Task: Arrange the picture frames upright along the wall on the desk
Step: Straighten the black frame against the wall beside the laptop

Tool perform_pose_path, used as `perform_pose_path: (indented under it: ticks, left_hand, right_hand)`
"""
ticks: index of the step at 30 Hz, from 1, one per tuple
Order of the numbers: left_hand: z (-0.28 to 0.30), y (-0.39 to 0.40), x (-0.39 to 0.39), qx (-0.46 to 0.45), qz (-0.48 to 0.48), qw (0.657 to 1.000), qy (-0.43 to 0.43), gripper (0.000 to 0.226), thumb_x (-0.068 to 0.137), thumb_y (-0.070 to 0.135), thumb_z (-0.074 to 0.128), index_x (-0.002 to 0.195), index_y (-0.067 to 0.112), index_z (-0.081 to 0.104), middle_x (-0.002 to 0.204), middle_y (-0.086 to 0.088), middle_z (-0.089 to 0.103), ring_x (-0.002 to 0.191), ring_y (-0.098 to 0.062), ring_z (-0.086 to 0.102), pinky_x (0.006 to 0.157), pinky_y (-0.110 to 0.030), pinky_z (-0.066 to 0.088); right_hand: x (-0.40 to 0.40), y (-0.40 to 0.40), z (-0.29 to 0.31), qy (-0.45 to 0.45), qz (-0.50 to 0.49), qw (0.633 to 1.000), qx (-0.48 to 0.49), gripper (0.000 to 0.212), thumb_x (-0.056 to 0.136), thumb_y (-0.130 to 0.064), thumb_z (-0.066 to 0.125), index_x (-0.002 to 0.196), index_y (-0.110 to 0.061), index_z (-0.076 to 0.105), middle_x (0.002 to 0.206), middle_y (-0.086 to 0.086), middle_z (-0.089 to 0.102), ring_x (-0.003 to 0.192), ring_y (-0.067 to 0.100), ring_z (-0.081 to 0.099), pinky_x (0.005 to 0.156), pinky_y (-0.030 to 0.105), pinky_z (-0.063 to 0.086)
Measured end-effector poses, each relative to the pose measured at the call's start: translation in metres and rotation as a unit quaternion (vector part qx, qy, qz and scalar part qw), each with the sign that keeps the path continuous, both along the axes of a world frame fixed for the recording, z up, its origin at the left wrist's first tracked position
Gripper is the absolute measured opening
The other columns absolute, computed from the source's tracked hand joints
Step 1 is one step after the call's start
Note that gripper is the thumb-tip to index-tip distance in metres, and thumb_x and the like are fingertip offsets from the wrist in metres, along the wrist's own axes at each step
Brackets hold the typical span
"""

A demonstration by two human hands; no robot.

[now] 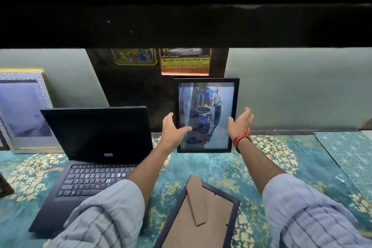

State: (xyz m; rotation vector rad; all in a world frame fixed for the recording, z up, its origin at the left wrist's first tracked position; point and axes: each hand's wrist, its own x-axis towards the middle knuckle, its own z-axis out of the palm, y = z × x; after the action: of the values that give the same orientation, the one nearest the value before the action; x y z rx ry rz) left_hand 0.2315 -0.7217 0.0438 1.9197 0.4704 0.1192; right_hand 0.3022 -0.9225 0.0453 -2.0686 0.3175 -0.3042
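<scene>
From the head camera, both arms reach forward over a desk [201, 167] covered in a teal cloth with yellow flowers. Between the two hands a black picture frame [207, 116] stands upright at the back of the desk, leaning against the dark panel on the wall [302, 86]; its picture shows a blue and white car turned on end. The left hand [174, 132] is open with fingers spread, its fingertips lying in front of the frame's left edge and lower glass; whether they touch it cannot be told. The right hand [240, 124] is also open, palm turned inward, just beside the frame's right edge and gripping nothing. A red thread band [241, 139] circles the right wrist.

Nearer than the hands, between the forearms, a second frame [199, 215] lies face down on the cloth, its brown cardboard back and stand showing. Left of the left hand sits an open black laptop [96, 159]. Further left, a silver textured frame [24, 110] leans upright against the wall. Above the hands two stickers [185, 60] are on the dark panel
</scene>
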Motion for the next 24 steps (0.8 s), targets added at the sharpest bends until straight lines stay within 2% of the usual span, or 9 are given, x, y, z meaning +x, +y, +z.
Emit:
perform_pose_path:
  ticks: [6,11,13,15,17,18,20,22,24]
  left_hand:
    - [-0.015,0.014,0.014,-0.088,-0.074,0.992,0.053,0.104,0.082,0.015,0.075,0.157,0.016,0.003,0.166,-0.008,0.012,0.15,-0.029,0.02,0.118,-0.043,0.026]
    - [-0.025,0.009,0.008,-0.13,-0.038,0.99,0.033,0.096,0.084,0.006,0.07,0.157,0.016,0.008,0.165,-0.008,0.014,0.148,-0.031,0.024,0.117,-0.045,0.029]
    - [-0.027,0.002,0.004,-0.185,-0.021,0.982,0.028,0.085,0.084,0.0,0.067,0.154,0.012,0.021,0.16,-0.01,0.028,0.145,-0.031,0.033,0.114,-0.044,0.034]
    - [-0.031,-0.011,0.0,-0.287,0.0,0.957,0.028,0.053,0.084,-0.005,0.063,0.132,0.012,0.047,0.141,-0.009,0.053,0.136,-0.03,0.045,0.107,-0.043,0.039]
    - [-0.033,-0.027,-0.006,-0.404,0.023,0.914,0.041,0.032,0.086,-0.009,0.057,0.108,0.014,0.055,0.114,-0.004,0.064,0.129,-0.028,0.051,0.105,-0.045,0.039]
    - [-0.036,-0.033,-0.008,-0.45,0.04,0.891,0.047,0.032,0.087,-0.01,0.056,0.109,0.013,0.055,0.107,-0.004,0.064,0.129,-0.03,0.051,0.107,-0.048,0.039]
    - [-0.045,-0.038,-0.013,-0.498,0.056,0.863,0.058,0.049,0.087,-0.01,0.058,0.131,0.009,0.047,0.123,-0.01,0.059,0.133,-0.035,0.048,0.11,-0.052,0.039]
    - [-0.053,-0.036,-0.015,-0.504,0.063,0.859,0.066,0.075,0.088,-0.009,0.058,0.151,0.011,0.023,0.146,-0.017,0.045,0.135,-0.037,0.045,0.107,-0.051,0.042]
    - [-0.061,-0.026,-0.017,-0.478,0.081,0.873,0.062,0.085,0.088,-0.009,0.059,0.155,0.013,0.012,0.149,-0.02,0.043,0.134,-0.035,0.047,0.107,-0.051,0.041]
  right_hand:
    - [0.021,-0.001,-0.019,0.083,0.106,0.991,0.004,0.056,0.096,-0.009,0.047,0.147,-0.007,0.025,0.15,0.017,0.04,0.136,0.034,0.042,0.113,0.045,0.034]
    - [0.023,0.005,-0.015,-0.035,0.041,0.997,0.06,0.043,0.092,0.001,0.04,0.133,-0.006,0.05,0.134,0.016,0.058,0.124,0.033,0.054,0.107,0.042,0.042]
    - [0.022,0.011,0.002,-0.111,0.029,0.992,0.045,0.046,0.09,0.003,0.041,0.132,-0.007,0.054,0.129,0.016,0.06,0.12,0.031,0.055,0.106,0.036,0.042]
    - [0.022,0.023,0.025,-0.197,0.035,0.98,-0.021,0.048,0.087,0.006,0.042,0.13,-0.008,0.058,0.12,0.018,0.062,0.11,0.034,0.056,0.096,0.036,0.042]
    - [0.022,0.038,0.044,-0.28,0.081,0.947,-0.136,0.052,0.083,0.009,0.042,0.128,-0.011,0.06,0.109,0.017,0.065,0.097,0.035,0.057,0.086,0.039,0.044]
    - [0.023,0.045,0.049,-0.305,0.108,0.926,-0.196,0.054,0.081,0.009,0.043,0.127,-0.012,0.06,0.105,0.015,0.065,0.092,0.034,0.058,0.082,0.04,0.044]
    - [0.022,0.054,0.053,-0.329,0.166,0.884,-0.288,0.055,0.08,0.011,0.043,0.127,-0.012,0.06,0.099,0.012,0.065,0.086,0.031,0.057,0.077,0.041,0.046]
    - [0.02,0.058,0.05,-0.332,0.219,0.85,-0.346,0.057,0.077,0.014,0.043,0.126,-0.01,0.06,0.095,0.013,0.064,0.083,0.031,0.056,0.075,0.041,0.045]
    - [0.018,0.054,0.041,-0.328,0.258,0.827,-0.376,0.06,0.073,0.015,0.043,0.125,-0.01,0.06,0.092,0.013,0.063,0.081,0.032,0.055,0.075,0.041,0.044]
